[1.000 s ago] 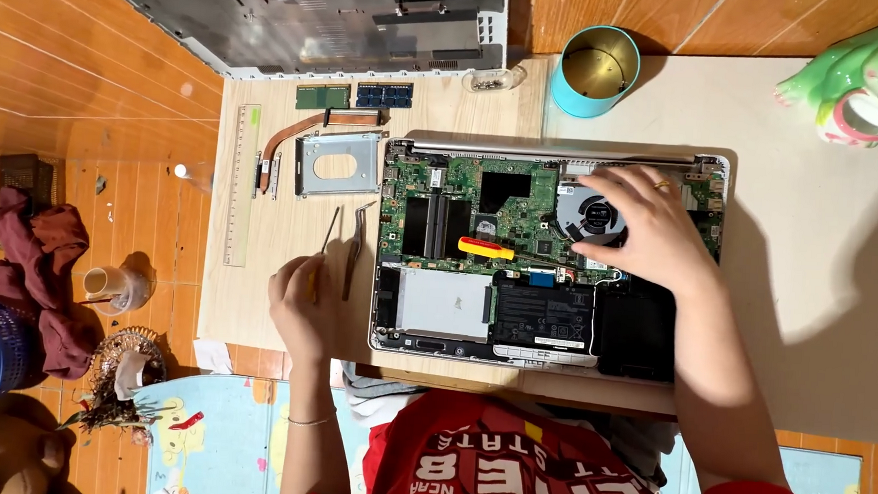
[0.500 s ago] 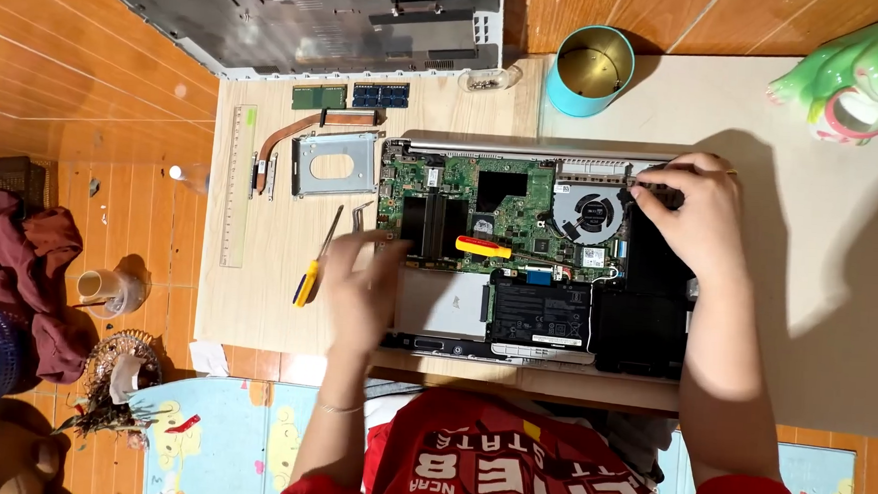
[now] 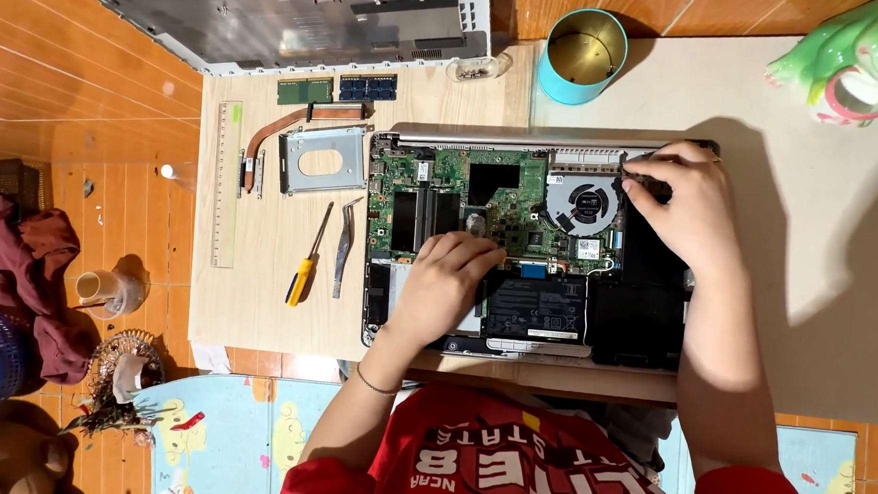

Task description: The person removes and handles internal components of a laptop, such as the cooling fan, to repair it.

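Bare desk [image 3: 839,248] at 3 o'clock of the opened laptop [image 3: 529,242]: free passage. At 9 o'clock, screwdriver [image 3: 308,260], tweezers [image 3: 344,247], drive bracket [image 3: 323,159] and ruler [image 3: 226,186] crowd the board. At 12 o'clock, blue tin [image 3: 582,54] stands close.

Left hand [image 3: 442,282] and right hand [image 3: 686,210] rest inside the opened laptop [image 3: 529,247].

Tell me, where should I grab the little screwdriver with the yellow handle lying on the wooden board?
Grab the screwdriver by its yellow handle, the thick end nearest the person. It lies flat, metal shaft slanting away toward the silver bracket. Come straight down from above and pinch the handle's two long sides; the tweezers lie close on its right, so a sideways reach would probably bump them.
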